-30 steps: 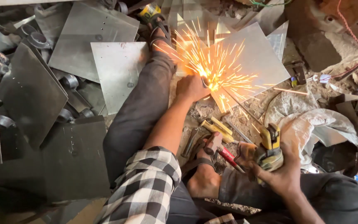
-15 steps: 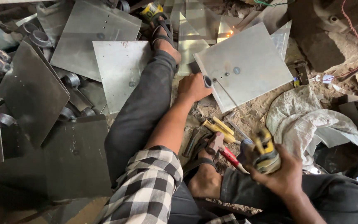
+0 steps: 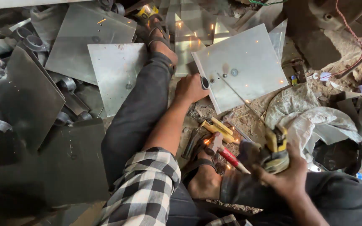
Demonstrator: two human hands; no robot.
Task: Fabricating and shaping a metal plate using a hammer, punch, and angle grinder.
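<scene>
Nearest the camera, at about 4 o'clock, the right hand [image 3: 288, 175] is wrapped tight around a yellow-and-black electrode holder [image 3: 275, 148], and a thin welding rod [image 3: 241, 98] runs up from it toward 12 o'clock, its tip sitting on the square steel plate [image 3: 248, 58]. Just left of that hand there's a red-handled hammer [image 3: 225, 152] lying on the dirt floor [image 3: 248, 119] beside a sandalled foot [image 3: 204, 182], with a yellow-handled tool [image 3: 219, 129] a bit further up. A checked sleeve [image 3: 145, 188] fills the 6 o'clock edge.

Mid-frame, the left hand [image 3: 191, 88] is closed over a small metal ring [image 3: 205, 82], pressing it at the plate's near-left edge. So both hands are well apart, each clamped on its own thing. The plate lies flat on the floor around 1 o'clock from centre, with a few small holes near the rod tip and some orange sparks scattered over it.

Out at 3 o'clock is a crumpled grey cloth [image 3: 315, 121]. Over at 9 to 11 o'clock, more sheet-metal pieces [image 3: 84, 37] are stacked up, with dark round fittings [image 3: 32, 42] tucked between them. The outstretched leg [image 3: 141, 109] ends in the other sandal near 12 o'clock.
</scene>
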